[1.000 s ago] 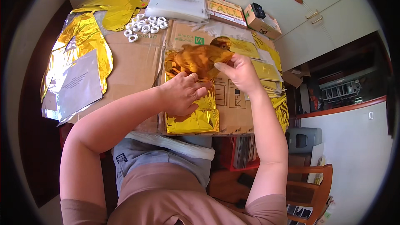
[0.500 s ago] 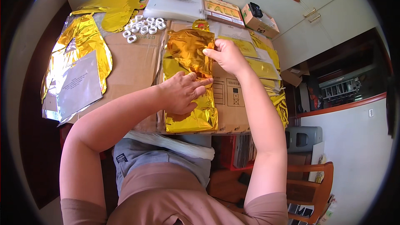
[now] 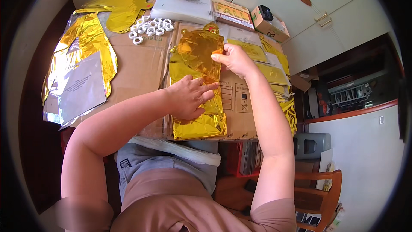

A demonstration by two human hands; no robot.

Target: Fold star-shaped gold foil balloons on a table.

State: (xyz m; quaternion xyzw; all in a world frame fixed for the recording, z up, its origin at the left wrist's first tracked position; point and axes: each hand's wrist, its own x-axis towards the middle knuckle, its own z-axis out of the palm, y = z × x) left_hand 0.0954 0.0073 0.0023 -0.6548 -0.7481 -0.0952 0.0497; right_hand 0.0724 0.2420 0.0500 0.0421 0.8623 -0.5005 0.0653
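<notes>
A flat gold foil balloon [image 3: 199,128] lies lengthwise on the brown cardboard [image 3: 139,64] in front of me, its upper part folded over and looking darker orange-gold. My left hand [image 3: 189,98] rests across its middle with the fingers stretched out, pressing on the foil and holding nothing. At the balloon's upper right edge, my right hand [image 3: 237,61] pinches the foil between thumb and fingers. Small rounded foil tabs stick out at the top end. What lies beneath my left palm is hidden.
White rings [image 3: 151,28] cluster at the back, beside a stack of clear plastic sheets [image 3: 182,5]. More gold foil [image 3: 109,60] covers the left side, partly under a grey printed sheet [image 3: 83,80]. Flat packets [image 3: 272,73] line the right; a small carton [image 3: 270,23] stands behind.
The folded upper part of the balloon lies flatter and smoother, its top edge shifted slightly right. My right hand keeps its pinch, a little lower; the left hand stays in place.
</notes>
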